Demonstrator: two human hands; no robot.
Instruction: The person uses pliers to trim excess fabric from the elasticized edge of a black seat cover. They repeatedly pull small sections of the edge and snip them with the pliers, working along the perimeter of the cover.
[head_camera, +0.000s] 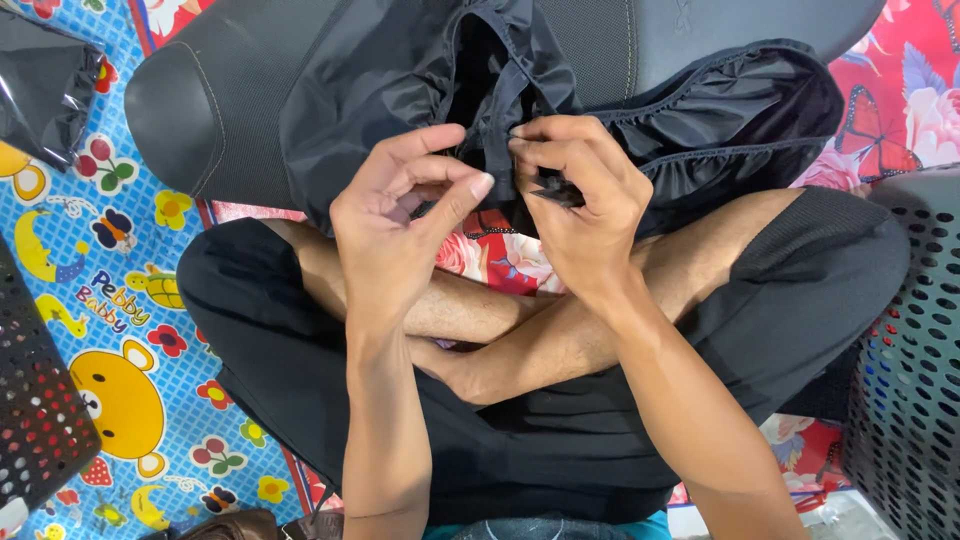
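A black fabric cover (380, 80) with a gathered elastic edge is stretched over a black padded seat (190, 120) that lies on the floor in front of my crossed legs. My left hand (400, 225) pinches at the cover's hem near a black strap (497, 150) that hangs from the opening. My right hand (580, 200) grips the same hem and strap from the other side, its fingers closed on the black fabric. The ruffled part of the cover (740, 120) spreads to the right.
A blue children's play mat (110, 330) lies at the left and a red floral mat (900, 90) at the right. A dark perforated basket (910, 380) stands at the right edge, another perforated crate (35, 410) at the left. A black plastic bag (40, 85) sits top left.
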